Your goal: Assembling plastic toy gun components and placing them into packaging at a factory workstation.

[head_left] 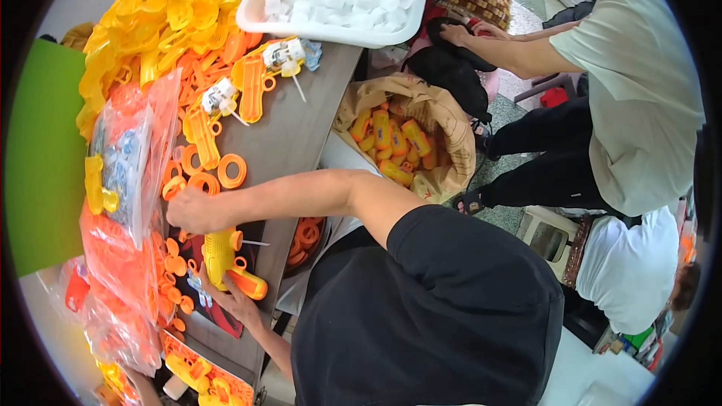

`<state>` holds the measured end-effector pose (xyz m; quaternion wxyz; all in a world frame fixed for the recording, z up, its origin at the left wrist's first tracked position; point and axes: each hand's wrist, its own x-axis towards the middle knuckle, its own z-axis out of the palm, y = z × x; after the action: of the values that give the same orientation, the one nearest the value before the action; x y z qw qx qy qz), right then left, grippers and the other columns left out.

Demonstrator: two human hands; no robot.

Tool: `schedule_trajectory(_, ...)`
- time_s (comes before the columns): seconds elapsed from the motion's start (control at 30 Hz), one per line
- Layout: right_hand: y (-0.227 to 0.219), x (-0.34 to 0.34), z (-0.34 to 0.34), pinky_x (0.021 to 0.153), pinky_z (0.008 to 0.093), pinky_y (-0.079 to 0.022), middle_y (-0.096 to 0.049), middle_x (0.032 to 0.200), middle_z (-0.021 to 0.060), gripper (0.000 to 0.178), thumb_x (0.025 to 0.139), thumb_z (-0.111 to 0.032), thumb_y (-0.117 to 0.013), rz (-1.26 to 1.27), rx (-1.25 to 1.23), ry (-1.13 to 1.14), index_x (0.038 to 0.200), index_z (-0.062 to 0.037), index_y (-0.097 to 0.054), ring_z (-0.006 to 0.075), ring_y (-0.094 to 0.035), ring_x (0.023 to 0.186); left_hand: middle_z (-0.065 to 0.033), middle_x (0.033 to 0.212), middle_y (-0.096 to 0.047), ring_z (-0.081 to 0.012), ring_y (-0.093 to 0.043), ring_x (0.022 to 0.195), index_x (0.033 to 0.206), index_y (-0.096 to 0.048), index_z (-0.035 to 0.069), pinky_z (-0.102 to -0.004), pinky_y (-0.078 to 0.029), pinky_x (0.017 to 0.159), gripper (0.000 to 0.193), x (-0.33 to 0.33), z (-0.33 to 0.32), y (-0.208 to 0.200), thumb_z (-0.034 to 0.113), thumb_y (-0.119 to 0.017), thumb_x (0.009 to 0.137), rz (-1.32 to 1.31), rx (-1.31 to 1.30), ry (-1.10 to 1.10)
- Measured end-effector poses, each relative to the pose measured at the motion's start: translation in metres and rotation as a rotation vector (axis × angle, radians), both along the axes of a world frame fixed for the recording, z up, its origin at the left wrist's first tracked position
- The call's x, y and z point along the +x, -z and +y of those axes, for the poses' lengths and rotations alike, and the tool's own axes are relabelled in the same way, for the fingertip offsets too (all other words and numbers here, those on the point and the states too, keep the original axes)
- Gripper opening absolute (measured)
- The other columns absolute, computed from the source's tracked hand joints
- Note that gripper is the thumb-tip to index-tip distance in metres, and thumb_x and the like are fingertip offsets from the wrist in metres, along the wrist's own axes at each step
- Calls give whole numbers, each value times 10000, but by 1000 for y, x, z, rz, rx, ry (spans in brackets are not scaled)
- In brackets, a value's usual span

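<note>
My left hand is closed round the lower part of a yellow toy body with an orange end piece, held over the tabletop. A thin white stick juts out beside it. My right hand reaches across to the far side, its fingers bent together by the pile of orange rings. Whatever it pinches is hidden. Small orange caps lie scattered beyond the toy. Orange toy gun shells rest farther along, next to white printed cups with sticks.
Yellow plastic parts heap beside a white tray of white pieces. Plastic bags of orange parts line the far side. A paper bag holds several yellow-orange toys. A co-worker in a light shirt stands nearby; another person's hand shows below.
</note>
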<state>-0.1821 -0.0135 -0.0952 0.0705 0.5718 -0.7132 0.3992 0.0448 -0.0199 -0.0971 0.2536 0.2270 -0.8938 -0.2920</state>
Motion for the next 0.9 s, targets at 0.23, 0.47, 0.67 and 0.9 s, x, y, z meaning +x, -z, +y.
schedule_trajectory(0.23,-3,-7,1,649,444,-527,-673,893,148,203,783,-107,-613,64,-131,78,975,-45,-639,324,-686,850,-164,1403,-463,-286,-440,1304,1429,-425,-1,-383,-321,1109,425,-25,6,-7,185,-489,1052,3,105,1)
schedule_trajectory(0.47,-41,-17,63,748,340,-530,-706,889,77,246,878,-222,-684,-641,-115,-305,1024,-26,-713,190,-670,841,-116,1280,-596,-193,-576,1153,1374,-518,14,-323,-445,1010,421,-18,11,-27,101,-612,972,126,399,-58)
schedule_trajectory(0.67,-62,25,85,693,301,-456,-649,761,43,182,860,-192,-706,-526,173,-340,931,-25,-692,153,-567,765,-81,1367,-547,-165,-519,1243,1392,-534,32,-295,-388,1057,418,-3,-4,-23,57,-526,974,233,738,37)
schedule_trajectory(0.9,-52,33,63,641,315,-448,-614,717,63,181,851,-174,-712,-429,270,-300,928,-11,-695,149,-530,672,-66,1307,-601,-105,-546,1181,1369,-548,-4,-267,-407,1033,403,2,-17,-19,206,-431,1046,259,844,4)
